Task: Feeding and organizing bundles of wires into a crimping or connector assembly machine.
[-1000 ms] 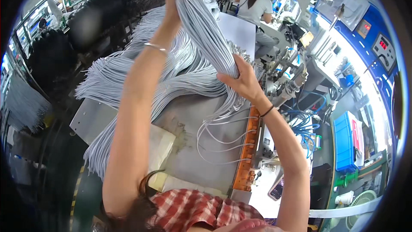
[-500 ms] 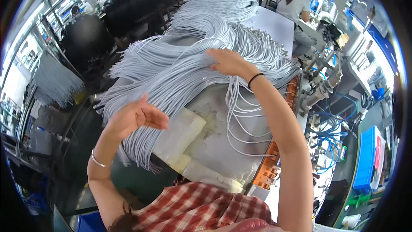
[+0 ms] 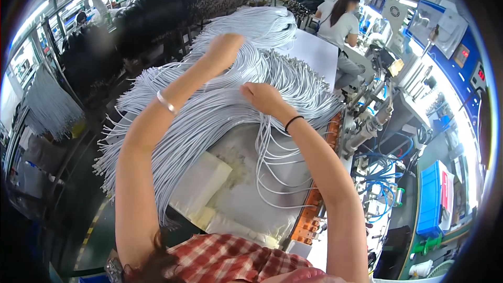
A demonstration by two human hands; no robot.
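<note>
I'd work the pile of pale grey cables [image 3: 215,106] lightly, stroking along its lie so they stay parallel. It sprawls from eight o'clock round to two. My left hand [image 3: 226,51] sits over it at eleven, my right hand [image 3: 265,98] near the view's centre; both look curled, but whether either grips cable I can't tell. Loose strands [image 3: 263,139] loop at six o'clock from the right.

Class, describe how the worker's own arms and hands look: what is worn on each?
The left hand has no glove, and a shiny silver-coloured bracelet circles that wrist. The right hand is gloveless too, with a thin black band around its wrist. No sleeve covers either forearm; the shirt is checked red and white.
</note>
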